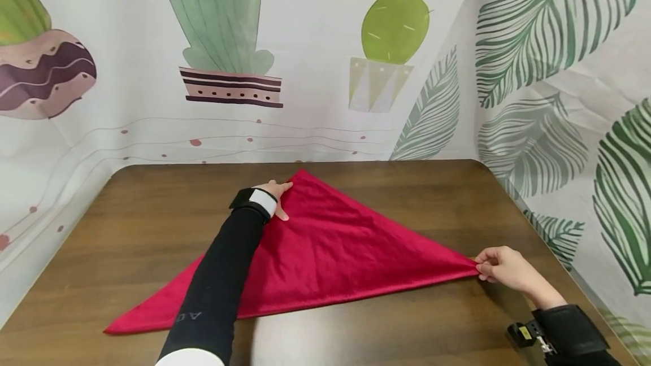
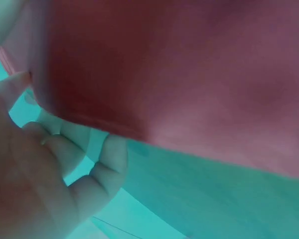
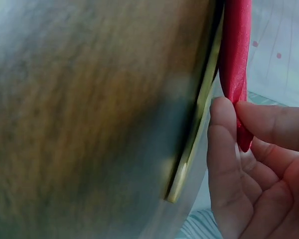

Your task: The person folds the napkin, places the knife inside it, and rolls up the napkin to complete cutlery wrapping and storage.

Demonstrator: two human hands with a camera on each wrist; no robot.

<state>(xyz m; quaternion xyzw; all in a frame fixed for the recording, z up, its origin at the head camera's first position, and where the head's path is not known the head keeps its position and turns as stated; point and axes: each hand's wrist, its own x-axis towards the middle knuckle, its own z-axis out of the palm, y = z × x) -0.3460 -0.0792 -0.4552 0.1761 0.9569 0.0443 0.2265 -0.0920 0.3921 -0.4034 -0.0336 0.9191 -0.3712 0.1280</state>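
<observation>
A red cloth (image 1: 330,242), velvety and creased, lies as a large triangle across the wooden table. Its top corner points to the far edge, and the left tip reaches toward the front left. My left hand (image 1: 277,194) is at the cloth's upper left edge, fingers and thumb spread. Close up in the left wrist view, the fingertips of this hand (image 2: 55,169) are right at the cloth's border. At the right tip, my right hand (image 1: 503,267) pinches the corner between thumb and forefinger. The right wrist view shows the folded red corner (image 3: 236,59) narrowing into that pinch.
The brown wooden table (image 1: 417,321) has rounded far corners. Behind it and along the right side hangs a white backdrop (image 1: 315,117) printed with cacti and leaves. My left sleeve (image 1: 213,281) crosses over the cloth's left part and hides some of it.
</observation>
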